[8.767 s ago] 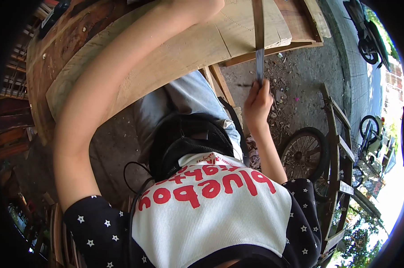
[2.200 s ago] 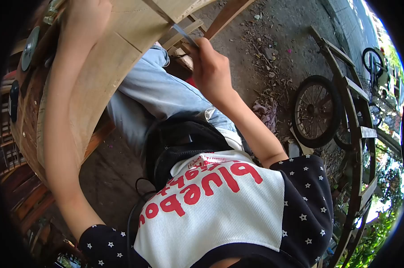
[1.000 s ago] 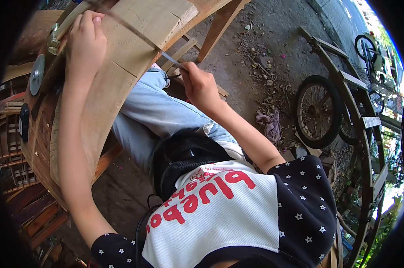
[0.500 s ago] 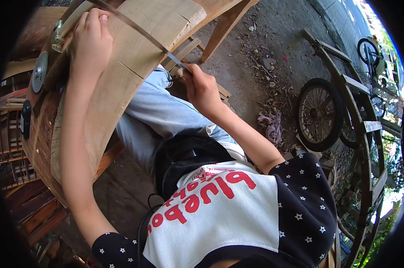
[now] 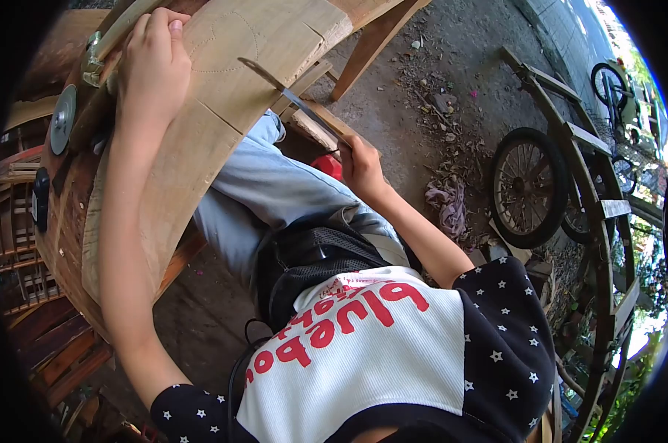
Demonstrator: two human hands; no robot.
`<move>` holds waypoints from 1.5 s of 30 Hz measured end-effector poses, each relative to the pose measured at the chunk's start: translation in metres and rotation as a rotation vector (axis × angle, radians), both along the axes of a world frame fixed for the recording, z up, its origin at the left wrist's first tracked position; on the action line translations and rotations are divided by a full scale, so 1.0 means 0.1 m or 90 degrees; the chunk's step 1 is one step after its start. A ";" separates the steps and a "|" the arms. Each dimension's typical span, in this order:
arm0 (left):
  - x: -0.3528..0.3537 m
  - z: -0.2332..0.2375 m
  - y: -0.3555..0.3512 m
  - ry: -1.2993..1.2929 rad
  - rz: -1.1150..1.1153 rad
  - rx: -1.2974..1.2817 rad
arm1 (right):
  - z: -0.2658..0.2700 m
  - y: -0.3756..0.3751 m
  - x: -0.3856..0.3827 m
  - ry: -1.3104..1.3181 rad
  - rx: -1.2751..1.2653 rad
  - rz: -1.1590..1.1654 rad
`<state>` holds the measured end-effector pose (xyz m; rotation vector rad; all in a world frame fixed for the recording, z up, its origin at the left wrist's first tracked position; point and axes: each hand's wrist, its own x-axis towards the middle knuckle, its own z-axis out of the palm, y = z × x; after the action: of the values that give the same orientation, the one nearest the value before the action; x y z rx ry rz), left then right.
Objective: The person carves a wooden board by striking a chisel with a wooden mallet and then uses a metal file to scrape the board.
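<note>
A broad, pale wooden board lies across the workbench, with pencilled curves and short cuts along its near edge. My left hand presses on it near the far side, fingers bent and close together; their tips are partly hidden. My right hand is closed around the handle end of a narrow-bladed hand saw. Its thin blade crosses the board's edge, with the tip showing over the wood. Most of the handle is hidden in my fist.
A grinding disc and a metal clamp-like fitting sit left of the board. Below its edge, something red shows beside my leg. On the dirt ground to the right are a crumpled cloth, a spoked wheel and a wooden frame.
My right hand has drawn the saw back, down and to the right. The blade's tip now shows over the board. My left hand has barely moved.
</note>
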<state>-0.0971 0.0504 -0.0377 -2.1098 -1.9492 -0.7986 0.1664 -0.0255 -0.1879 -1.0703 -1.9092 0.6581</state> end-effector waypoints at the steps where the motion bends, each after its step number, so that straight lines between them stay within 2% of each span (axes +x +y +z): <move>1: 0.00 0.00 0.01 0.003 -0.001 0.004 | 0.01 0.00 0.03 0.000 -0.013 0.006; 2: 0.00 0.00 0.01 0.002 -0.002 -0.001 | 0.02 0.02 0.01 -0.002 -0.018 0.006; 5: 0.03 0.03 -0.01 -0.017 -0.022 -0.014 | 0.52 0.19 -0.31 0.008 0.017 0.042; 7: 0.05 0.05 -0.05 -0.025 0.020 -0.020 | 0.61 0.23 -0.42 0.026 0.010 0.045; 8: 0.05 0.08 -0.06 -0.023 0.023 -0.018 | 0.55 0.19 -0.37 0.024 -0.012 0.040; 11: 0.07 0.09 -0.06 -0.012 0.037 -0.029 | -0.09 0.05 -0.04 -0.009 -0.015 0.015; 12: 0.06 0.07 -0.04 -0.022 0.021 -0.020 | -0.06 0.01 0.03 0.020 -0.063 0.032; 15: 0.03 0.01 -0.02 -0.019 -0.016 -0.024 | 0.30 0.13 -0.20 0.013 -0.004 0.034; 17: 0.02 0.01 0.00 -0.003 -0.035 -0.017 | 0.70 0.24 -0.45 0.068 0.037 0.055; 19: 0.01 0.00 0.00 0.023 -0.042 0.008 | 0.82 0.23 -0.50 0.052 0.013 0.054; 22: 0.03 0.01 -0.01 -0.030 -0.034 0.009 | 0.30 0.08 -0.26 0.033 0.028 0.013; 23: 0.04 0.02 0.00 -0.030 -0.035 0.009 | 0.07 0.02 -0.13 0.006 -0.015 0.007; 26: 0.04 0.04 0.00 -0.040 -0.035 -0.005 | 0.09 0.03 -0.07 -0.002 -0.098 0.018; 29: 0.04 0.03 0.00 -0.008 -0.039 -0.004 | 0.67 0.22 -0.44 0.058 0.032 0.047; 31: 0.03 0.03 -0.02 -0.027 -0.038 -0.016 | 0.84 0.23 -0.50 0.039 0.001 0.049; 32: 0.03 0.04 -0.03 -0.024 -0.038 -0.016 | 0.74 0.18 -0.44 0.024 -0.004 0.041; 34: 0.04 0.05 -0.04 -0.037 -0.027 -0.014 | 0.22 0.04 -0.13 -0.019 -0.029 0.026; 35: 0.05 0.05 -0.04 -0.038 -0.026 -0.013 | 0.07 -0.03 -0.01 0.017 -0.032 0.020; 38: 0.07 0.05 -0.05 -0.031 -0.012 -0.031 | 0.09 -0.01 0.02 -0.023 0.001 0.012; 41: 0.07 0.06 -0.04 -0.001 -0.011 -0.013 | 0.62 0.20 -0.39 0.037 0.000 0.047; 43: 0.06 0.07 -0.05 -0.016 -0.003 -0.021 | 0.76 0.21 -0.48 0.041 -0.005 0.049; 45: 0.08 0.08 -0.07 -0.010 0.002 -0.024 | 0.43 0.14 -0.35 0.037 0.016 0.034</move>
<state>-0.0894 0.0435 -0.0294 -2.1280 -1.9905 -0.7860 0.1317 -0.0111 -0.1448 -0.9771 -1.8976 0.6866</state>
